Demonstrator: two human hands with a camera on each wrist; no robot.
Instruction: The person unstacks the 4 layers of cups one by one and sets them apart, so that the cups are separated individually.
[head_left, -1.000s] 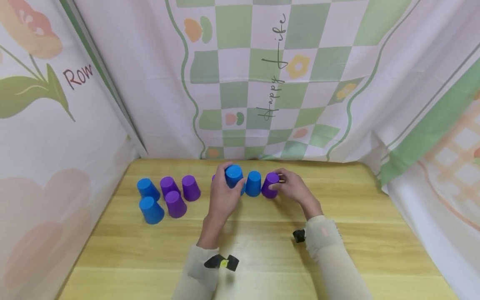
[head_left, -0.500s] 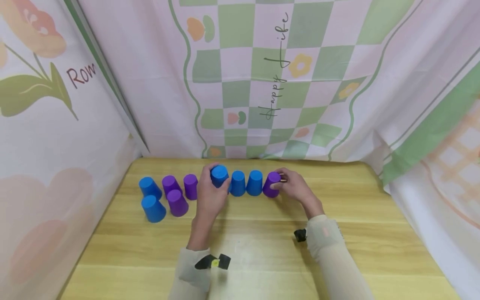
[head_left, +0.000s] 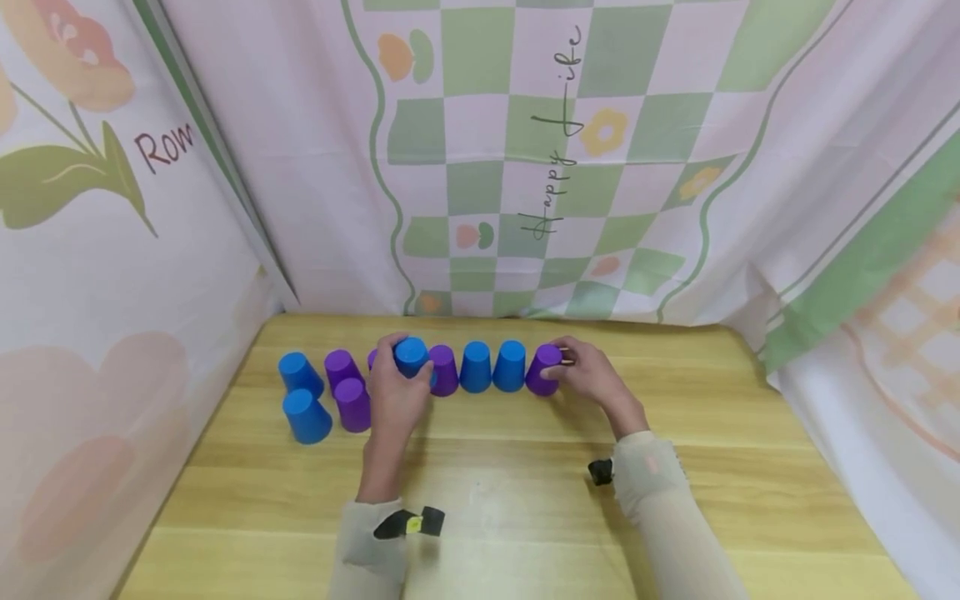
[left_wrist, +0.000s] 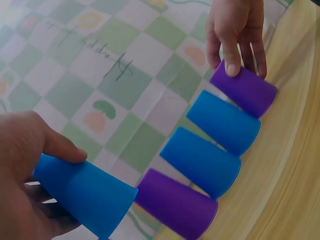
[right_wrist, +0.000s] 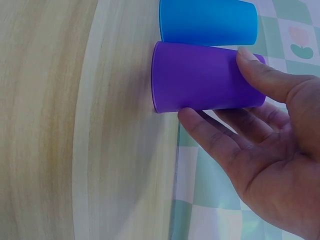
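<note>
My left hand [head_left: 396,398] holds an upside-down blue cup [head_left: 411,357] at the left end of a row. In the left wrist view the thumb and fingers lie around that blue cup [left_wrist: 86,195], beside a purple cup [left_wrist: 176,204]. Two more blue cups [head_left: 476,367] [head_left: 509,365] stand upside down in the row. At its right end my right hand [head_left: 592,379] grips a purple cup [head_left: 543,370]. The right wrist view has the thumb near that purple cup's [right_wrist: 205,77] narrow end and fingers along its side.
Left of the row, blue cups [head_left: 300,373] [head_left: 307,417] and purple cups [head_left: 342,371] [head_left: 352,405] stand upside down on the wooden table [head_left: 510,500]. Another purple cup is mostly hidden behind my left hand. A patterned curtain [head_left: 487,150] hangs behind the table.
My left hand has moved left with its blue cup, past a blue cup and a purple cup that now show in the row. My right hand stays on its purple cup.
</note>
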